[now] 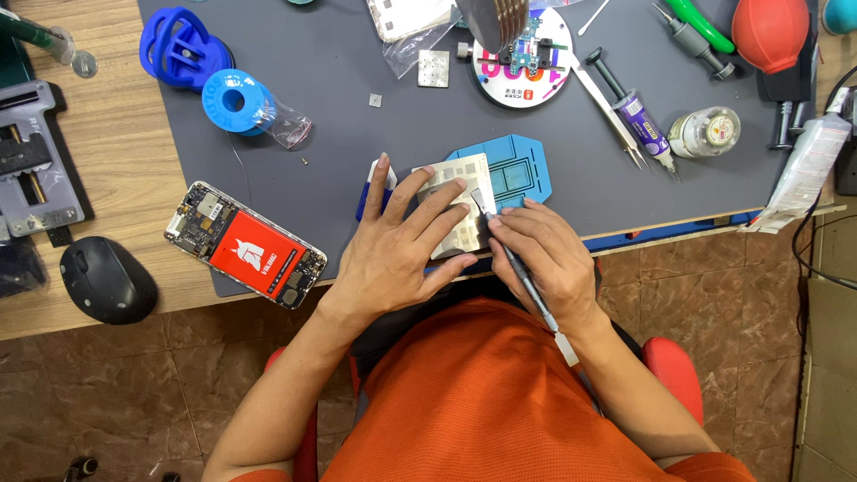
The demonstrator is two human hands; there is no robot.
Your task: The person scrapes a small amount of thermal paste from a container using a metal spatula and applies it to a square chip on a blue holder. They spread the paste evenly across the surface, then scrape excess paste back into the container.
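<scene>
1. A thin metal stencil sheet [461,207] lies on the grey mat [339,125] at the near edge of the tabletop [125,170], overlapping the blue holder plate [522,170] just beyond it.
2. The left hand [397,254] lies flat with fingers spread, pressing the stencil sheet down.
3. The right hand [549,259] has its grip closed around a slim hand tool [522,277], whose tip touches the stencil sheet.
4. Left of the stencil sheet lies an opened phone [245,245]; farther left, a black mouse [107,279].

Hands [464,250] hide most of the stencil [464,192].
</scene>
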